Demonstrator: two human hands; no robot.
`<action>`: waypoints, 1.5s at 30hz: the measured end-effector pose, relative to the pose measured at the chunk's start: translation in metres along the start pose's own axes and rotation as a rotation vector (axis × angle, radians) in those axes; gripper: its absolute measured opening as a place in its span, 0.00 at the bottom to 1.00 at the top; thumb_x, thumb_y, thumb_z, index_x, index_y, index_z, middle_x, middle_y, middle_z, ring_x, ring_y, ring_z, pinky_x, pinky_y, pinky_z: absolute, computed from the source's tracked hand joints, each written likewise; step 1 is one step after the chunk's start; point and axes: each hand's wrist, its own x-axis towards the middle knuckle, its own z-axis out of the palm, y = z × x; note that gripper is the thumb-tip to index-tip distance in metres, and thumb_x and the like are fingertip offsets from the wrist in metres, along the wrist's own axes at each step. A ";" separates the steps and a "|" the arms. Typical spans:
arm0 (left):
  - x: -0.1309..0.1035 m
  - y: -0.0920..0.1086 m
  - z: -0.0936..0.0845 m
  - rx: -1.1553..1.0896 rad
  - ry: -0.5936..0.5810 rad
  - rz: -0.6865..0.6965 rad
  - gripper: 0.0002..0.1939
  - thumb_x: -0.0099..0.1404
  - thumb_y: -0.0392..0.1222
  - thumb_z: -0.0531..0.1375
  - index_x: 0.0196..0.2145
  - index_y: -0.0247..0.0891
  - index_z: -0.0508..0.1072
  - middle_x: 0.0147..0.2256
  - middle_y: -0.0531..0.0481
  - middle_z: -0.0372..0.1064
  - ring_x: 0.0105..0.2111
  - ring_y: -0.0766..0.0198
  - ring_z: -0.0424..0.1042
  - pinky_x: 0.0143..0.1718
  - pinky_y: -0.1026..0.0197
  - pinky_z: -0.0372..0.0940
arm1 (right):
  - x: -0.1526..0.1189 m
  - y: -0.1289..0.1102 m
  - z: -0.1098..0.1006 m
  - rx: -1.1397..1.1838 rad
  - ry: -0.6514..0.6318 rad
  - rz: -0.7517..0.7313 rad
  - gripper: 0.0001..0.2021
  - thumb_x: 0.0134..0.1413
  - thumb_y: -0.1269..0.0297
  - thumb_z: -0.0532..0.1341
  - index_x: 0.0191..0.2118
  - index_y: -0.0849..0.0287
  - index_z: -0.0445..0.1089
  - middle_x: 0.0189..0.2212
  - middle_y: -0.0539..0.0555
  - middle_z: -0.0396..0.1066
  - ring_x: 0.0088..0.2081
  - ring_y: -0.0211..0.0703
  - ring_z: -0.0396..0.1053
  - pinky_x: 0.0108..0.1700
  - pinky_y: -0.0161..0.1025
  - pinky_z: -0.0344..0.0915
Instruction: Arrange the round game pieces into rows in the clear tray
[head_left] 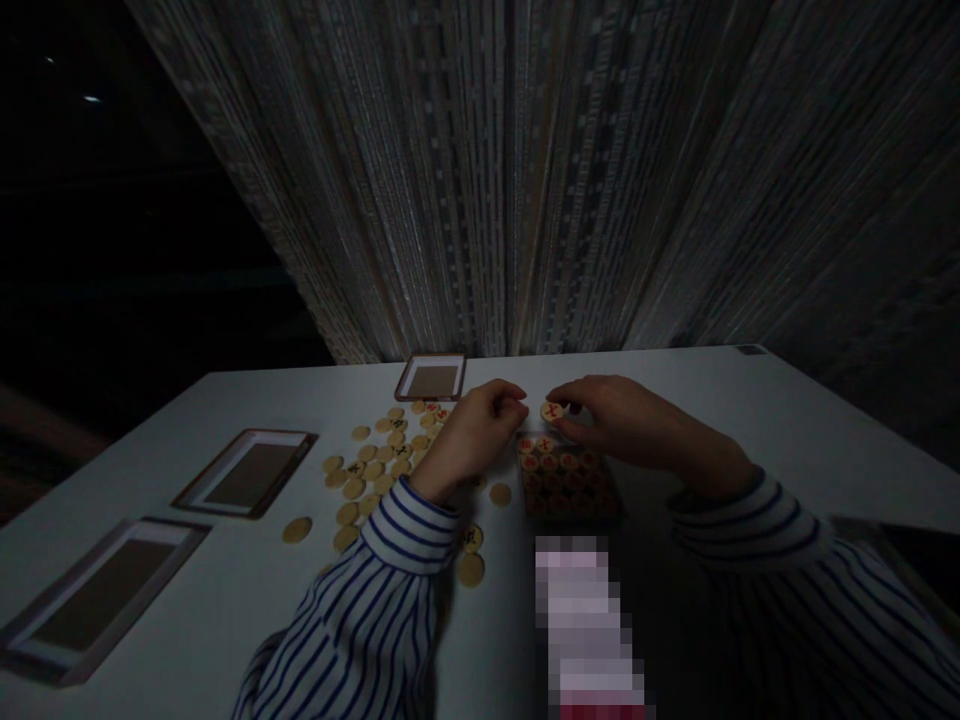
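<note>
Between the thumb and fingers of my right hand [626,425] is a Chinese chess piece [553,411], round, pale wood, with a red character facing up. It is held just above the far edge of a dark box [574,516] in which red-marked pieces [570,462] lie in rows. To the left, my left hand [480,430] has its fingers curled in to the thumb; what they hold, if anything, is hidden. Under and beside my left forearm lie several loose pieces [354,488], many blank side up, some with black or red characters. A lone blank piece [500,494] lies left of the box.
Three shallow trays or lids with brown rims stand on the white table [247,400]: a far tray [430,378], a left tray [246,472] and a near-left tray [105,598]. A striped curtain [480,180] hangs behind. A dark object [911,560] lies at the right edge.
</note>
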 end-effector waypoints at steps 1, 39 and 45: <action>-0.001 -0.001 0.000 0.061 -0.011 0.024 0.10 0.59 0.38 0.56 0.39 0.34 0.70 0.32 0.48 0.71 0.33 0.64 0.70 0.36 0.62 0.64 | 0.000 0.000 0.000 -0.004 -0.016 0.008 0.15 0.55 0.61 0.53 0.43 0.61 0.71 0.36 0.56 0.74 0.37 0.45 0.70 0.39 0.39 0.60; -0.018 -0.009 0.003 0.675 -0.623 0.131 0.48 0.47 0.49 0.65 0.60 0.33 0.47 0.59 0.34 0.51 0.59 0.46 0.50 0.57 0.44 0.48 | -0.002 0.013 0.027 -0.299 -0.306 0.085 0.13 0.54 0.63 0.51 0.36 0.62 0.72 0.33 0.60 0.74 0.34 0.49 0.72 0.29 0.39 0.58; -0.018 -0.011 0.003 0.676 -0.614 0.127 0.47 0.47 0.50 0.64 0.60 0.34 0.49 0.59 0.35 0.52 0.58 0.45 0.52 0.56 0.45 0.49 | -0.002 0.012 0.030 -0.316 -0.314 0.080 0.14 0.55 0.63 0.50 0.36 0.62 0.71 0.33 0.62 0.74 0.35 0.51 0.72 0.30 0.40 0.60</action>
